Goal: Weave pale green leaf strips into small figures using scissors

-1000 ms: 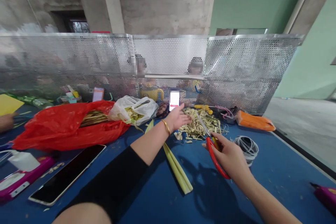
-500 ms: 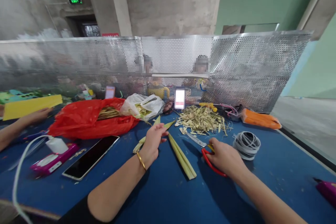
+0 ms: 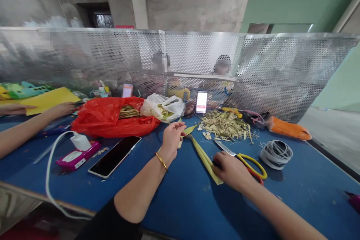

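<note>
My left hand (image 3: 172, 138) pinches a pale green-yellow leaf piece (image 3: 189, 130) between thumb and fingers, its pointed tip sticking out to the right. From there a long folded leaf strip (image 3: 203, 154) runs down toward me across the blue table. My right hand (image 3: 231, 171) is at the strip's lower part, fingers curled in against its right edge; the fingertips are partly hidden. Just behind the right hand lie scissors (image 3: 252, 164) with one yellow and one red handle, out of its grasp, blades pointing to the leaf scraps (image 3: 225, 124).
Beyond my hands lie a red plastic bag (image 3: 95, 118) and a white bag (image 3: 168, 105). To the left are a phone (image 3: 116, 156) and a purple device (image 3: 77, 155) with a white cable. A wire coil (image 3: 276, 154) and orange pack (image 3: 289, 128) lie right. Another person's hands hold yellow sheet (image 3: 53, 99).
My right hand has let go of the scissors, leaving them on the table, and moved left to the leaf strip. My left hand still holds the leaf piece. The view has shifted slightly.
</note>
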A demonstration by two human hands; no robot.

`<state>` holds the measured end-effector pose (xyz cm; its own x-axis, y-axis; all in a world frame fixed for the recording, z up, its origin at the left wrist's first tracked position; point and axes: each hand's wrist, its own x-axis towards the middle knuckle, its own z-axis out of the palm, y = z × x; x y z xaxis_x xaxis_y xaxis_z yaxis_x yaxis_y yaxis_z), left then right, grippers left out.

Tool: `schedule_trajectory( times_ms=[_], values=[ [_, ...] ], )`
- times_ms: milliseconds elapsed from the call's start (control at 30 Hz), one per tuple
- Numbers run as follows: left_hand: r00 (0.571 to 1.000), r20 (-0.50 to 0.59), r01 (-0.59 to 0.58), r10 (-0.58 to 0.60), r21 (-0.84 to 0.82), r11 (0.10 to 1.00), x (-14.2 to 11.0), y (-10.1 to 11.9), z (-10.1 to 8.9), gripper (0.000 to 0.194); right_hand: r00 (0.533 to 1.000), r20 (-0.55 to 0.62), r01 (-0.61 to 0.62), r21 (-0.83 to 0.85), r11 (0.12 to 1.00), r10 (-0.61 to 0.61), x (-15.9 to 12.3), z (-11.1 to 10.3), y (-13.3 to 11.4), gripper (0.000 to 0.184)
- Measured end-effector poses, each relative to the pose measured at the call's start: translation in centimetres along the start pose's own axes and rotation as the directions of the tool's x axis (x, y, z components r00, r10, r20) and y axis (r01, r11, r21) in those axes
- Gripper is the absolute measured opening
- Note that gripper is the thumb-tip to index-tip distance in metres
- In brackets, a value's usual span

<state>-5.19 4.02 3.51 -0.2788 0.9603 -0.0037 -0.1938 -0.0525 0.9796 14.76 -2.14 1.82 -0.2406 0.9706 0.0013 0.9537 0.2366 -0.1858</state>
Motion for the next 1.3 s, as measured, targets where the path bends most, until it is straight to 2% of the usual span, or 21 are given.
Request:
schedule_trajectory(
  times_ms=[67, 167, 233, 300, 367, 433, 467, 533, 600, 667, 767, 867, 933, 1000, 1100, 1133, 1233, 1267, 1300],
  values=[
    [1.0, -0.005, 0.001, -0.001, -0.018, 1.0, 0.3, 0.3, -0.3, 0.02, 1.0, 0.016, -0.014, -0.036, 0.999, 0.014, 0.9, 0.4, -1.0, 0.01],
    [0.999, 0.012, 0.031, -0.031, -0.016, 0.999, 0.1, 0.4, -0.3, 0.017, 0.999, 0.027, -0.036, -0.013, 0.999, 0.036, 2.1, -0.2, -0.9, 0.007],
    [0.997, 0.041, 0.071, -0.072, 0.018, 0.997, -0.5, 0.1, 0.0, 0.016, 0.996, -0.047, -0.064, 0.125, 0.99, 0.07, 2.4, -0.9, 0.0, 0.01],
    [0.989, 0.106, 0.092, -0.1, 0.078, 0.993, -1.5, -0.6, 0.7, 0.017, 0.968, -0.204, -0.074, 0.322, 0.944, 0.146, 2.3, -1.2, 0.9, 0.014],
    [0.957, 0.252, 0.109, -0.142, 0.143, 0.984, -2.7, -1.7, 1.6, 0.027, 0.934, -0.305, -0.044, 0.413, 0.909, 0.184, 2.0, -0.9, 1.2, 0.018],
    [0.869, 0.437, 0.155, -0.231, 0.203, 0.967, -3.7, -2.8, 2.4, 0.04, 0.93, -0.333, -0.002, 0.423, 0.906, 0.158, 1.6, 0.0, 0.8, 0.02],
    [0.839, 0.475, 0.188, -0.267, 0.206, 0.96, -4.1, -3.3, 2.6, 0.041, 0.936, -0.327, 0.019, 0.413, 0.911, 0.129, 1.4, 0.5, 0.4, 0.02],
    [0.813, 0.509, 0.21, -0.284, 0.2, 0.957, -4.4, -4.0, 2.9, 0.036, 0.954, -0.293, 0.056, 0.396, 0.917, 0.068, 1.3, 1.4, -0.4, 0.015],
    [0.816, 0.507, 0.232, -0.278, 0.153, 0.961, -4.3, -4.4, 2.9, 0.028, 0.955, -0.29, 0.076, 0.42, 0.904, 0.054, 1.3, 2.1, -0.8, 0.014],
    [0.83, 0.484, 0.271, -0.277, 0.083, 0.959, -4.0, -4.3, 2.8, 0.024, 0.943, -0.316, 0.078, 0.502, 0.862, 0.099, 1.4, 2.4, -0.7, 0.02],
    [0.862, 0.427, 0.302, -0.274, 0.003, 0.953, -3.8, -3.8, 2.7, 0.025, 0.923, -0.326, 0.076, 0.675, 0.734, 0.204, 1.7, 2.5, -0.2, 0.028],
    [0.894, 0.364, 0.287, -0.26, -0.021, 0.958, -3.7, -3.4, 2.8, 0.023, 0.938, -0.254, 0.073, 0.81, 0.581, 0.237, 1.8, 2.5, 0.0, 0.03],
    [0.914, 0.328, 0.251, -0.238, 0.001, 0.968, -3.6, -3.5, 2.7, 0.02, 0.955, -0.206, 0.067, 0.854, 0.516, 0.215, 1.9, 2.6, -0.1, 0.031],
    [0.929, 0.316, 0.184, -0.195, 0.065, 0.981, -3.4, -4.0, 2.6, 0.017, 0.964, -0.186, 0.073, 0.87, 0.489, 0.189, 2.0, 2.7, -0.2, 0.031],
    [0.924, 0.377, -0.027, -0.066, 0.237, 0.971, -3.3, -5.0, 2.5, 0.014, 0.969, -0.197, 0.089, 0.84, 0.535, 0.148, 2.1, 2.8, 0.1, 0.033],
    [0.903, 0.43, -0.115, -0.021, 0.288, 0.951, -3.3, -5.1, 2.5, 0.014, 0.967, -0.213, 0.096, 0.812, 0.576, 0.139, 2.1, 2.7, 0.2, 0.032],
    [0.794, 0.607, -0.304, 0.034, 0.347, 0.887, -3.1, -4.6, 2.1, 0.017, 0.944, -0.285, 0.093, 0.714, 0.694, 0.168, 2.3, 2.5, 0.9, 0.031],
    [0.77, 0.637, -0.352, 0.044, 0.365, 0.862, -2.8, -4.2, 1.9, 0.02, 0.934, -0.297, 0.073, 0.699, 0.712, 0.196, 2.4, 2.4, 1.1, 0.031],
    [0.776, 0.626, -0.408, 0.079, 0.402, 0.82, -2.3, -3.6, 1.5, 0.023, 0.928, -0.297, 0.05, 0.696, 0.716, 0.223, 2.4, 2.3, 1.3, 0.03]
  ],
)
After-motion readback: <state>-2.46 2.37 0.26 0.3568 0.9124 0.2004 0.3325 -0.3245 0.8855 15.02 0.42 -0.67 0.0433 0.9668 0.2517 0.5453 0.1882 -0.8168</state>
